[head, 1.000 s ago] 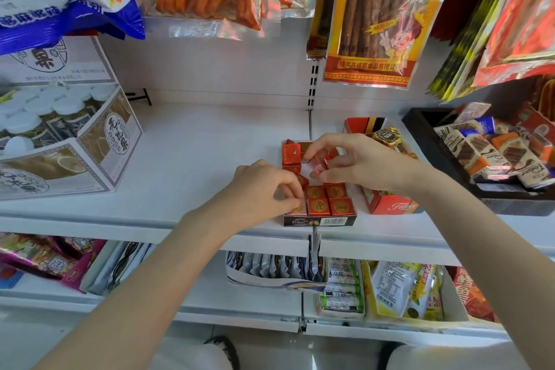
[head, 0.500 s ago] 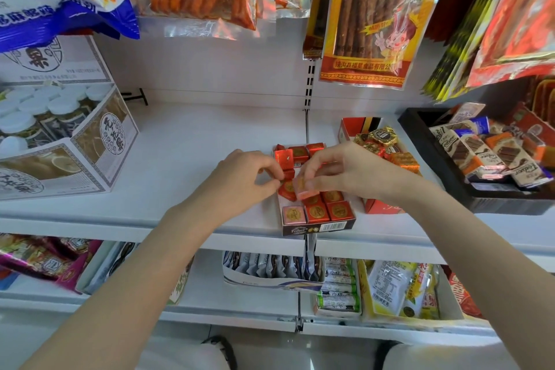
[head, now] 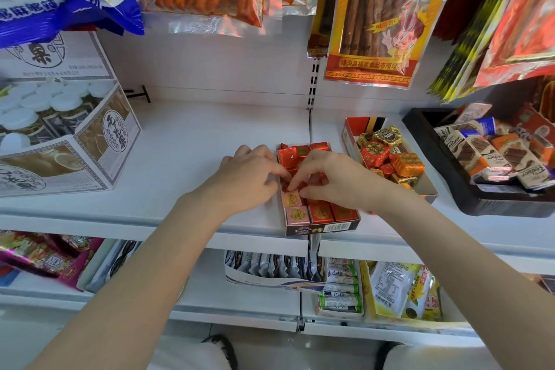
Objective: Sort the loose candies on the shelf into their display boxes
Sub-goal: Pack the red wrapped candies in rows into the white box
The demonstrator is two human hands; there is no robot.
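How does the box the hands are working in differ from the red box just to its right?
The dark box holds square candies packed flat in neat rows; the red box holds candies heaped loosely, at odd angles. The dark box's candies are red or pink; the red box's include gold and orange. Both hands, left hand and right hand, reach into the dark box; nothing touches the red box. Both boxes are open-topped and sit on the same shelf.

Bare shelf (head: 192, 159) is left between the jar carton (head: 90, 147) on the left and the candy box (head: 322, 227). The right side is crowded by an open red box (head: 350, 135) and a black tray (head: 468, 189). Headroom is limited by hanging snack bags (head: 372, 18).
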